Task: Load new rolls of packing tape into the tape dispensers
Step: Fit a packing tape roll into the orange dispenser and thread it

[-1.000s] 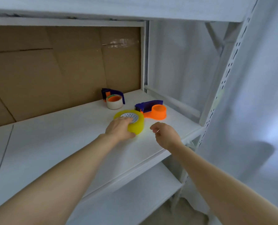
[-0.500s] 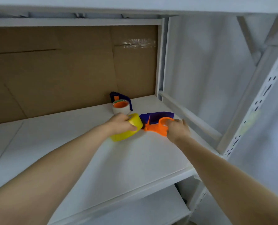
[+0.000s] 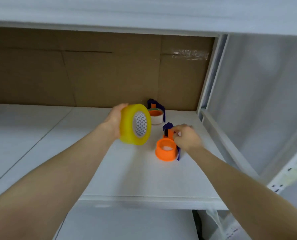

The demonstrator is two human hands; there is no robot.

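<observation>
**Fresh roll up, empty dispenser steadied**

Left hand point(image 3: 115, 121) clamps the yellow tape roll point(image 3: 135, 124) aloft mid-shelf: stiff, slick, best gripped by the rim. Right hand point(image 3: 186, 137) pinches the orange dispenser point(image 3: 166, 151) near the shelf's point(image 3: 144, 179) right edge.

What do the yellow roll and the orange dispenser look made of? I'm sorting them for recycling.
Yellow roll: translucent, glossy wound plastic film, judging by its glow and sheen, around a printed core, probably cardboard. Orange dispenser: smooth, opaque moulded plastic by its even colour, with a dark blue frame that looks likewise plastic.
</observation>
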